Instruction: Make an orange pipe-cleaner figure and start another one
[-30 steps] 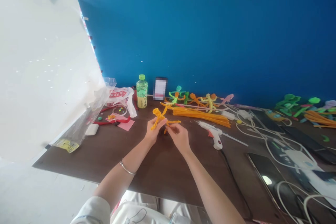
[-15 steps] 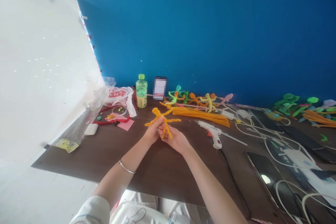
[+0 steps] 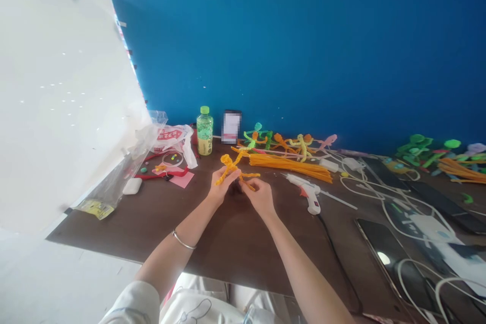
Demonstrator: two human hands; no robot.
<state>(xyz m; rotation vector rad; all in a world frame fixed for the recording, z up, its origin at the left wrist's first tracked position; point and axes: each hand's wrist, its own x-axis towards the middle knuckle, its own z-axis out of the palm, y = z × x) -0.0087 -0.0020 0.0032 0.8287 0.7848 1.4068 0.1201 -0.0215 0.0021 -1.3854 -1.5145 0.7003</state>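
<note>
Above a dark brown, flat-topped desk point(image 3: 231, 255), you are holding a fuzzy orange, long-limbed pipe-cleaner figure point(image 3: 230, 164) between both hands, its long axis slanting from head at upper left to legs at lower right. Your left hand point(image 3: 220, 187), nearer the head, is closing its fingers around the torso; your right hand point(image 3: 261, 196) is pinching a leg, fingers nearly together.

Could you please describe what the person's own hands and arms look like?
The left hand and right hand are gloveless. A thin silvery bangle circles the left forearm; a white sleeve with a greyish-blue line shows farther up. The right arm shows no sleeve or jewellery.
</note>
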